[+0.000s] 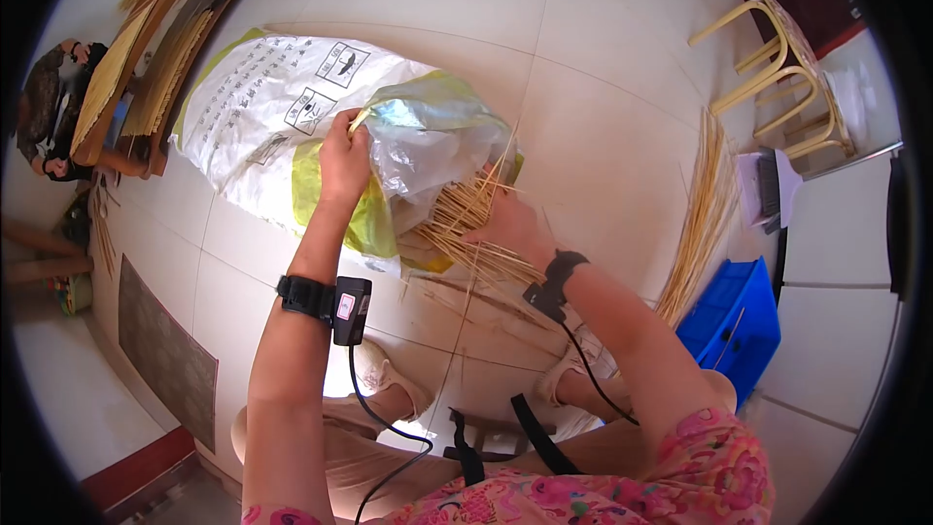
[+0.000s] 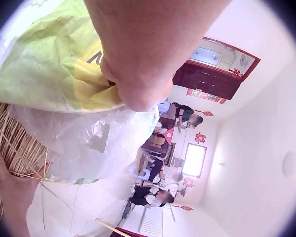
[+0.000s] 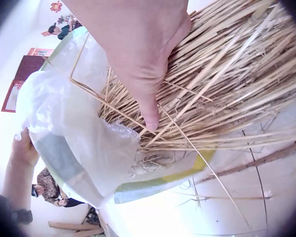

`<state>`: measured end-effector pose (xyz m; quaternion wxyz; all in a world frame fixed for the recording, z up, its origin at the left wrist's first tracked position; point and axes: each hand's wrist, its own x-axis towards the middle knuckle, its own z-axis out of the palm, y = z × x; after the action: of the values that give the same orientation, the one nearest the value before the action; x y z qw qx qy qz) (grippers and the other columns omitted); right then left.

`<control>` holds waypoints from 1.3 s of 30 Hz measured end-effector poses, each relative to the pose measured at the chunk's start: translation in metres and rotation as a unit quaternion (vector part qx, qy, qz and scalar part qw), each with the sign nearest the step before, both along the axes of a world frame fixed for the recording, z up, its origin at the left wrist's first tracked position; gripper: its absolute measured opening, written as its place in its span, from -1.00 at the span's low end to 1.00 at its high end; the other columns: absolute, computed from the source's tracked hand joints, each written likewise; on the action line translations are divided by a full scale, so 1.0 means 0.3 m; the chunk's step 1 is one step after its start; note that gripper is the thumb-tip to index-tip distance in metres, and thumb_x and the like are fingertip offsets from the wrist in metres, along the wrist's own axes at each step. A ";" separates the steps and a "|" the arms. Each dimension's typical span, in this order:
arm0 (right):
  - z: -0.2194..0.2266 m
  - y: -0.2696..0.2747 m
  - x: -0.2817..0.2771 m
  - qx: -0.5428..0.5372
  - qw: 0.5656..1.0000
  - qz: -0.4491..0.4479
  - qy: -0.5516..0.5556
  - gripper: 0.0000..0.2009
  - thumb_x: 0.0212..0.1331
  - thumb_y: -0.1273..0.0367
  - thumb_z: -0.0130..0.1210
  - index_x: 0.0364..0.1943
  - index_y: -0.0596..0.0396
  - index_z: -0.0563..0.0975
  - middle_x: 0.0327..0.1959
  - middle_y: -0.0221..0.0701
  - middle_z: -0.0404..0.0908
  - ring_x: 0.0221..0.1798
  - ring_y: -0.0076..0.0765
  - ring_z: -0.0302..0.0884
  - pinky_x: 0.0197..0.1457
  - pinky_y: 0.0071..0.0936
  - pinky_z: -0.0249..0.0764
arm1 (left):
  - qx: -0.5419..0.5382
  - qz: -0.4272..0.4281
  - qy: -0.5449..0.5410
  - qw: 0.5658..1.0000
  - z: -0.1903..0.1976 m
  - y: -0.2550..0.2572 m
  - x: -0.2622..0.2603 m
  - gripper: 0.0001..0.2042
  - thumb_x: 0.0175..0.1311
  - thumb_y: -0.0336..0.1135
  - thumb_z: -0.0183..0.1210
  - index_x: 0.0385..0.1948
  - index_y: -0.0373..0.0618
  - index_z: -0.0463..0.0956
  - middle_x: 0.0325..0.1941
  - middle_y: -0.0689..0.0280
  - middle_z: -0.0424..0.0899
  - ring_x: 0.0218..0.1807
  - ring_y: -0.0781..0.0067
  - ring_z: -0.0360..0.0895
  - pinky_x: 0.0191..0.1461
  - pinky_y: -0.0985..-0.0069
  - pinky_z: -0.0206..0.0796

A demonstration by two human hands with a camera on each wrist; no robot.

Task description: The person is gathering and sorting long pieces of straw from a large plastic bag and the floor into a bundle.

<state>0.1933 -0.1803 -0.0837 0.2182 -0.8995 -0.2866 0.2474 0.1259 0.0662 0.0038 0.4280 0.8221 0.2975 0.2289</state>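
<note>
A large white woven sack [image 1: 243, 117] with printed black symbols lies on the tiled floor, its yellow-green mouth turned toward the person. The left hand [image 1: 345, 160] grips the rim of that mouth and holds it up. Inside the sack shows a clear plastic liner [image 3: 64, 118]. A bundle of dry straw stalks [image 1: 457, 219] sits in the opening, its near ends sticking out. With thumb and fingers spread across the bundle, the right hand [image 1: 515, 228] holds it. In the right wrist view the thumb lies along the stalks; the other fingers are mostly hidden.
More long straw [image 1: 705, 214] lies at the right, near a blue crate [image 1: 734, 321], a dustpan [image 1: 768, 185] and a chair [image 1: 797, 87]. A wooden rack [image 1: 155, 58] with straw stands at the left. Loose stalks [image 1: 486, 301] lie before the feet. Other people sit farther off.
</note>
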 end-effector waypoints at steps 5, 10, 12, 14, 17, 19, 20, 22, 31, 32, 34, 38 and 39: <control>0.037 0.010 -0.104 -0.037 0.997 0.000 -0.067 0.21 -0.47 0.03 0.43 0.36 -0.15 -0.16 0.21 -0.01 0.19 -0.03 0.07 0.46 -0.07 -0.16 0.45 | -0.003 0.005 -0.009 1.000 0.005 -0.006 -0.002 -0.77 0.20 -0.37 -0.04 -0.12 -0.18 0.43 -0.47 0.12 0.56 -0.45 0.29 0.48 -0.26 0.41 0.31; -0.089 -0.004 -0.226 -0.044 0.968 0.057 -0.241 0.12 -0.35 0.02 0.37 0.36 -0.09 -0.11 0.19 0.07 0.15 -0.03 0.12 0.46 -0.09 -0.19 0.44 | -0.027 0.016 0.019 0.999 0.032 -0.022 -0.007 -0.77 0.20 -0.37 -0.02 -0.12 -0.17 0.43 -0.50 0.12 0.57 -0.47 0.27 0.48 -0.27 0.40 0.32; -0.143 0.001 -0.244 -0.061 0.956 0.070 -0.277 0.05 -0.27 0.07 0.33 0.35 -0.03 -0.07 0.17 0.10 0.18 -0.03 0.15 0.45 -0.09 -0.20 0.43 | -0.015 0.016 0.024 0.999 0.028 -0.012 -0.009 -0.77 0.20 -0.37 0.00 -0.12 -0.16 0.44 -0.47 0.12 0.58 -0.45 0.27 0.49 -0.26 0.39 0.33; -0.178 0.002 -0.227 -0.091 0.966 0.057 -0.236 -0.04 -0.21 0.14 0.29 0.33 0.03 -0.01 0.10 0.08 0.28 -0.04 0.13 0.46 -0.09 -0.22 0.44 | -0.010 0.013 0.014 1.000 0.021 -0.007 -0.010 -0.76 0.19 -0.37 0.02 -0.12 -0.16 0.44 -0.44 0.13 0.59 -0.44 0.27 0.51 -0.24 0.39 0.34; -0.156 0.016 -0.121 -0.110 0.986 0.022 -0.123 -0.23 -0.17 0.26 0.24 0.23 0.10 0.16 -0.11 -0.01 0.49 -0.11 0.01 0.52 -0.10 -0.26 0.45 | -0.025 0.000 -0.010 1.000 0.024 0.001 -0.020 -0.73 0.15 -0.37 0.06 -0.09 -0.16 0.42 -0.36 0.13 0.59 -0.38 0.26 0.52 -0.19 0.40 0.36; -0.107 0.002 -0.027 -0.090 0.994 0.018 -0.061 -0.39 -0.16 0.31 0.20 0.11 0.13 0.33 -0.28 -0.10 0.58 -0.18 -0.12 0.57 -0.13 -0.30 0.47 | -0.052 -0.024 -0.006 0.998 0.019 0.006 -0.028 -0.67 0.10 -0.36 0.11 -0.05 -0.15 0.39 -0.22 0.11 0.57 -0.28 0.25 0.53 -0.14 0.42 0.37; -0.082 -0.006 0.019 -0.062 0.996 0.019 -0.067 -0.48 -0.16 0.32 0.19 0.00 0.15 0.39 -0.33 -0.13 0.59 -0.21 -0.16 0.58 -0.15 -0.31 0.47 | -0.015 -0.048 -0.022 0.998 0.018 -0.003 -0.032 -0.62 0.07 -0.35 0.13 -0.02 -0.14 0.37 -0.16 0.11 0.54 -0.21 0.22 0.51 -0.08 0.39 0.35; -0.032 -0.022 0.101 -0.008 0.997 0.023 -0.078 -0.66 -0.16 0.35 0.16 -0.22 0.19 0.52 -0.43 -0.17 0.60 -0.27 -0.23 0.60 -0.18 -0.33 0.48 | 0.057 -0.096 -0.053 0.992 0.033 -0.063 -0.049 -0.54 0.01 -0.34 0.16 0.02 -0.14 0.33 -0.03 0.09 0.47 -0.08 0.16 0.46 0.04 0.33 0.31; 0.118 -0.013 0.272 -0.111 0.977 0.078 0.166 -0.62 -0.18 0.16 0.20 -0.32 0.16 0.59 -0.36 -0.18 0.62 -0.28 -0.23 0.54 -0.13 -0.38 0.43 | 0.291 -0.540 -0.005 0.790 -0.378 -0.549 -0.228 -0.42 -0.09 -0.39 0.10 0.12 -0.08 0.26 0.23 0.14 0.26 0.26 0.10 0.18 0.31 0.14 0.02; 0.108 -0.025 0.276 -0.069 0.975 0.073 0.197 -0.64 -0.16 0.20 0.20 -0.29 0.16 0.58 -0.34 -0.25 0.62 -0.28 -0.30 0.53 -0.13 -0.41 0.42 | 0.306 -0.516 0.024 0.800 -0.401 -0.568 -0.236 -0.42 -0.08 -0.39 0.08 0.14 -0.07 0.24 0.24 0.14 0.25 0.27 0.10 0.17 0.31 0.13 0.01; 0.076 -0.053 0.285 0.016 0.964 0.063 0.258 -0.67 -0.10 0.27 0.20 -0.23 0.15 0.56 -0.32 -0.38 0.62 -0.27 -0.44 0.50 -0.14 -0.48 0.40 | 0.326 -0.467 0.073 0.819 -0.444 -0.596 -0.225 -0.40 -0.03 -0.38 0.06 0.19 -0.01 0.20 0.25 0.15 0.23 0.28 0.10 0.15 0.32 0.12 0.00; 0.037 -0.028 0.289 -0.022 0.941 0.076 0.328 -0.61 -0.15 0.22 0.26 -0.21 0.12 0.58 -0.24 -0.36 0.62 -0.19 -0.45 0.49 -0.05 -0.48 0.36 | 0.368 -0.405 0.127 0.827 -0.524 -0.622 -0.175 -0.41 0.07 -0.33 0.01 0.25 0.16 0.14 0.25 0.20 0.23 0.29 0.08 0.13 0.31 0.04 -0.03; 0.039 -0.024 0.286 -0.006 0.935 0.089 0.342 -0.59 -0.18 0.16 0.27 -0.24 0.12 0.59 -0.24 -0.34 0.63 -0.20 -0.44 0.49 -0.07 -0.46 0.37 | 0.382 -0.401 0.136 0.822 -0.539 -0.617 -0.156 -0.41 0.10 -0.31 -0.01 0.26 0.21 0.13 0.25 0.21 0.23 0.29 0.07 0.14 0.31 0.01 -0.04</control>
<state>0.2790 -0.1876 -0.0721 0.2749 -0.7323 -0.2724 0.5603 0.0790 -0.1189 -0.1578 0.0891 0.9893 -0.1143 0.0182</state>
